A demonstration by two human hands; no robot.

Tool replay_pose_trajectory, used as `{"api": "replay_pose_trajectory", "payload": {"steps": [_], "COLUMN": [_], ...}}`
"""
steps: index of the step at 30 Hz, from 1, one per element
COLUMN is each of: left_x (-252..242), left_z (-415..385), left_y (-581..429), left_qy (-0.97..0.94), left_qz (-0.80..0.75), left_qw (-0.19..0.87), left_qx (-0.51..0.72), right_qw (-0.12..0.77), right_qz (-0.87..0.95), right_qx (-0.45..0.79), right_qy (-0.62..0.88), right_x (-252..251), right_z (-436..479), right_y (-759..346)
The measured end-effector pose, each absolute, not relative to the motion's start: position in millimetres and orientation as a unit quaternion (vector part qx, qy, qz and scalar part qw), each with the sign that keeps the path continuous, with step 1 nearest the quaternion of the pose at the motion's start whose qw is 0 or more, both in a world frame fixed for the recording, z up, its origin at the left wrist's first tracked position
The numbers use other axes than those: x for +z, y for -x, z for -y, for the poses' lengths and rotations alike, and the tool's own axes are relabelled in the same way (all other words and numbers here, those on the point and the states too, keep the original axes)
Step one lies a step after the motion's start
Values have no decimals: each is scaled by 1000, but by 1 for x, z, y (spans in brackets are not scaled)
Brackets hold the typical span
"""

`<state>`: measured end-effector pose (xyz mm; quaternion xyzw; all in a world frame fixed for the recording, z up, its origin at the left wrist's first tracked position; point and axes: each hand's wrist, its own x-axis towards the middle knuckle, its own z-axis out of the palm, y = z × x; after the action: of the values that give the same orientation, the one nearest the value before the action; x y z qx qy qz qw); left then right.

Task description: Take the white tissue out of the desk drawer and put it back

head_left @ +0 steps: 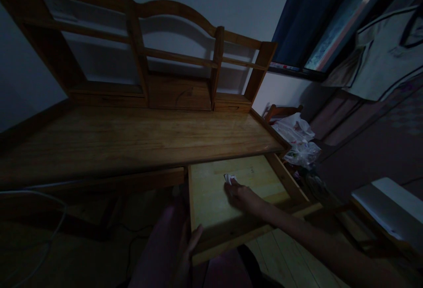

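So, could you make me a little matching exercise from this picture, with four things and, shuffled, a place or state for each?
Things:
1. Drawer
2. Whitish wad
3. Left hand
4. Curtain

Places or states:
A. At the drawer's left side, near its front
B. Blue, hanging by the window
C. Pulled out from the desk
D. Held in the right hand

Pairs: 1-C; 2-D; 3-A; 4-B.

My right hand [240, 194]: fingers [230, 187] bent together
My right arm [307, 231]: stretched forward
My left hand [189, 248]: lower, thumb [197, 234] extended
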<state>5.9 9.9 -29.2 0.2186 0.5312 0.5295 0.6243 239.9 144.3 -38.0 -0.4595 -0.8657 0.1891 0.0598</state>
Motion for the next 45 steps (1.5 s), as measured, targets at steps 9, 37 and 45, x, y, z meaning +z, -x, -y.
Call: {"api": "replay_pose_trajectory", "payload": {"steps": [9,37,45], "left_x": [-14,-37,9], "left_z": [5,-23,-25], "left_y": [-9,21,47], "left_qy": [-222,-277,-380], "left_qz": [-537,-535,-530], "left_qw": [638,599,540], "left_qx": [506,528,533], "right_qw": [94,-22,165], "right_qz": [850,853,742], "right_qx": [199,150,365], "right_qy": [478,499,538], "right_x": [-45,-57,-31], "right_z": [-151,-164,-168], "right_y": [-262,-277,-242]}}
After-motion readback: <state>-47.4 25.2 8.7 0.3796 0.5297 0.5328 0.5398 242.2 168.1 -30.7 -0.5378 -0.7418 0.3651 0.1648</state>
